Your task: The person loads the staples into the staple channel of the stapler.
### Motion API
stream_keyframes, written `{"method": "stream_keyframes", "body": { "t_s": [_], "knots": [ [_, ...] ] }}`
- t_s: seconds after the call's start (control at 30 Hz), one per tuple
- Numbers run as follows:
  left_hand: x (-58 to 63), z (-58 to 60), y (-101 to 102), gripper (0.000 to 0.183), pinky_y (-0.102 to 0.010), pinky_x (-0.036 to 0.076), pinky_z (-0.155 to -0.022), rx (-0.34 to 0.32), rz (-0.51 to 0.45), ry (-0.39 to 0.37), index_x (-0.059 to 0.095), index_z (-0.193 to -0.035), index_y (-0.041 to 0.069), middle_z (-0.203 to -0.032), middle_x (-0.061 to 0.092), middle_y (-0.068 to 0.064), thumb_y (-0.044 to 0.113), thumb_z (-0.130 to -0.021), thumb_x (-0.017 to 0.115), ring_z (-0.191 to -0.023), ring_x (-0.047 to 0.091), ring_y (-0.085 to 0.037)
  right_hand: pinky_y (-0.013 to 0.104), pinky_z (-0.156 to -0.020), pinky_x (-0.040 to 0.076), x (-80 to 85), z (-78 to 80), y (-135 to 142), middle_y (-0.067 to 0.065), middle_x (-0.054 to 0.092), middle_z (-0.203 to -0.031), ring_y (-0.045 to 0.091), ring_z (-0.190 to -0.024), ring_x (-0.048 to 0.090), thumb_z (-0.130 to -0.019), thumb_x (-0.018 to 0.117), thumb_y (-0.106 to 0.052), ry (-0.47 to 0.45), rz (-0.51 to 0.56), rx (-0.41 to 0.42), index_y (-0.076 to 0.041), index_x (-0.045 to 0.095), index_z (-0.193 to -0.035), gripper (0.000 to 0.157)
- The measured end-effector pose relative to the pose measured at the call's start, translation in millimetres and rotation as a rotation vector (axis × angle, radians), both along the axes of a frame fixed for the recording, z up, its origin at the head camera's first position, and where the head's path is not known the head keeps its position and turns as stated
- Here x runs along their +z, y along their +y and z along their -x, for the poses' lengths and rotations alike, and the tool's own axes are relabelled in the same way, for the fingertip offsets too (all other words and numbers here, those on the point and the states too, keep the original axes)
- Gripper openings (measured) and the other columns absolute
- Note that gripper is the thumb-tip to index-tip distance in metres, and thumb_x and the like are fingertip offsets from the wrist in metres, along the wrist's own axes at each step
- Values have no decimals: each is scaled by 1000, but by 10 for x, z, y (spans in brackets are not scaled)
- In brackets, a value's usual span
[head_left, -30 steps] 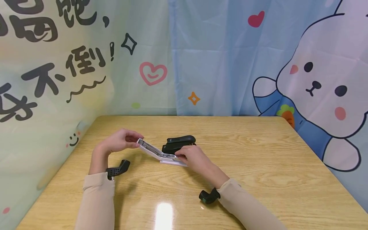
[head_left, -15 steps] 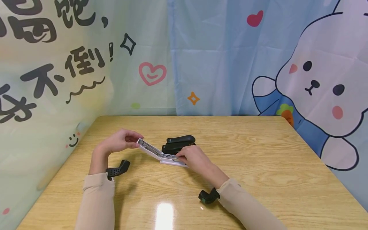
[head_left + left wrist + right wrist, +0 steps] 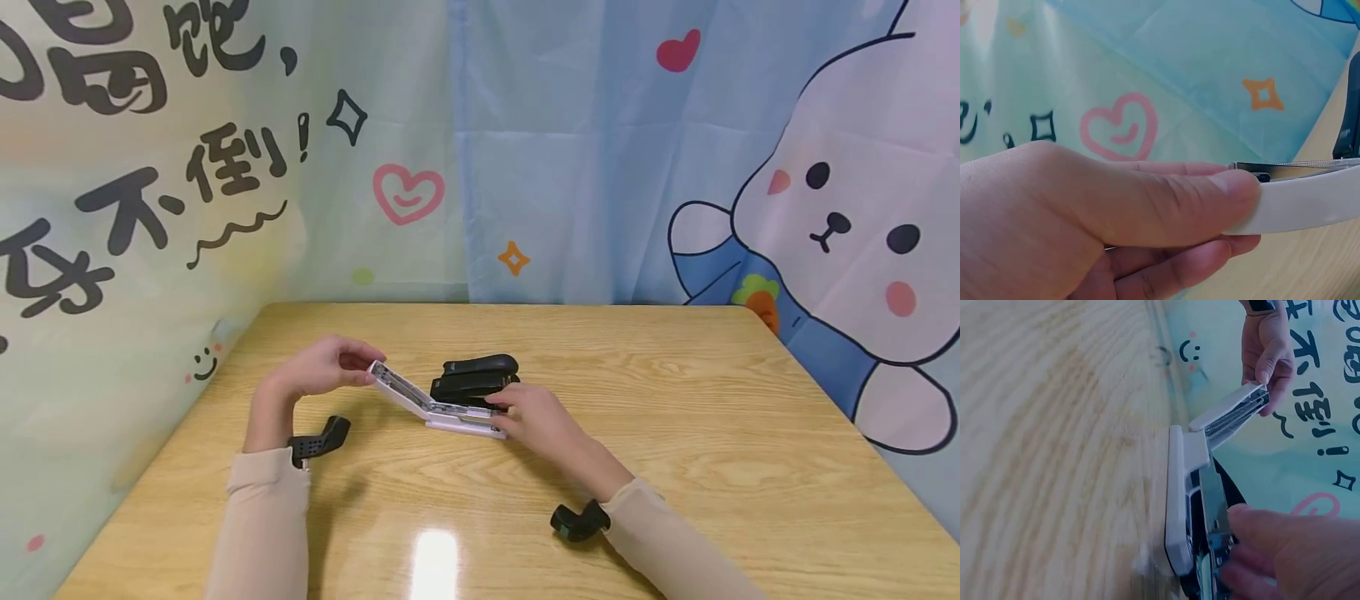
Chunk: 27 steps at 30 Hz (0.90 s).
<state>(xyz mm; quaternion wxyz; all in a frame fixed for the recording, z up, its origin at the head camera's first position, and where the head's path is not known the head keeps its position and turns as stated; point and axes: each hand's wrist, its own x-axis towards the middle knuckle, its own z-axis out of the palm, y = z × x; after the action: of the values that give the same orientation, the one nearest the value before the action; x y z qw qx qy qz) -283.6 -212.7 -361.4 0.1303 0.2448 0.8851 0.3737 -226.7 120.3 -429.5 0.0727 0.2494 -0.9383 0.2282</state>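
Observation:
A white stapler (image 3: 465, 427) lies unfolded on the table, its upper arm (image 3: 401, 390) lifted to the left and the metal magazine showing. My left hand (image 3: 330, 367) pinches the tip of that raised arm between thumb and fingers; in the left wrist view the thumb (image 3: 1235, 194) lies along its white side. At the stapler's right end hovers my right hand (image 3: 540, 421), thumb and forefinger parted beside the metal channel (image 3: 1213, 503). Whether the fingertips touch it is hard to tell. Close behind are two black staplers (image 3: 474, 383), partly covered by the right hand.
The wooden table (image 3: 675, 392) reaches back to a printed curtain (image 3: 570, 167) and, on the left, a printed cloth wall (image 3: 150, 250). Black wrist cameras (image 3: 320, 442) are strapped to both forearms.
My right hand has slid right along the stapler to its end, and its fingers have parted. The left hand still holds the raised arm. The head view has shifted slightly.

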Motion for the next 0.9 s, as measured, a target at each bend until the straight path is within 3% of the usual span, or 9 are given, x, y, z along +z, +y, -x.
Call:
{"method": "stream_keyframes", "body": {
  "t_s": [0.2,0.3,0.43,0.6,0.7,0.8,0.9],
  "knots": [
    [164,-28,287,36,-31,53,-81,-10,19,94,65,-117,4,-104,70,-7,17,-84,72,-90,64,-15,33,-78,53,-30,-51,106,2,69,-100,16,-89,64,-78,78,-27,-91,56,-95,-9,71,-109,36],
    [211,-57,468,36,-32,53,-80,-7,50,146,68,-115,8,-101,70,-2,22,-82,75,-88,63,-14,33,-78,51,-101,-50,103,2,68,-96,13,-86,61,-75,81,-27,-77,16,-91,-6,71,-107,39],
    [222,-99,721,36,-33,53,-82,-53,103,240,70,-112,10,-100,71,1,26,-81,76,-89,64,-12,31,-75,48,-186,-29,90,0,66,-92,10,-81,56,-75,81,-28,-49,-6,-105,-7,72,-104,37],
    [218,-154,1010,30,-27,52,-75,-134,203,387,72,-107,11,-94,70,4,27,-82,75,-82,62,-8,28,-72,46,-200,24,87,1,64,-90,10,-77,52,-76,79,-27,-64,36,-91,-8,72,-104,34],
    [175,-175,1194,27,-21,43,-63,-190,261,472,73,-105,11,-79,63,5,27,-83,73,-70,52,-7,27,-72,46,-193,52,97,0,63,-89,9,-77,52,-77,79,-26,-87,57,-81,-8,72,-103,33],
    [93,-194,1374,22,-20,33,-58,-240,312,513,73,-103,12,-69,52,4,24,-85,71,-62,41,-7,26,-71,46,-199,63,112,-1,62,-87,8,-77,52,-77,79,-26,-115,66,-75,-9,72,-104,32],
    [1,-219,1520,16,-20,33,-59,-270,375,510,73,-100,13,-68,50,6,21,-86,70,-62,39,-7,25,-70,46,-210,60,121,-2,61,-86,8,-76,52,-78,78,-27,-132,72,-60,-9,72,-104,32]
  ]
}}
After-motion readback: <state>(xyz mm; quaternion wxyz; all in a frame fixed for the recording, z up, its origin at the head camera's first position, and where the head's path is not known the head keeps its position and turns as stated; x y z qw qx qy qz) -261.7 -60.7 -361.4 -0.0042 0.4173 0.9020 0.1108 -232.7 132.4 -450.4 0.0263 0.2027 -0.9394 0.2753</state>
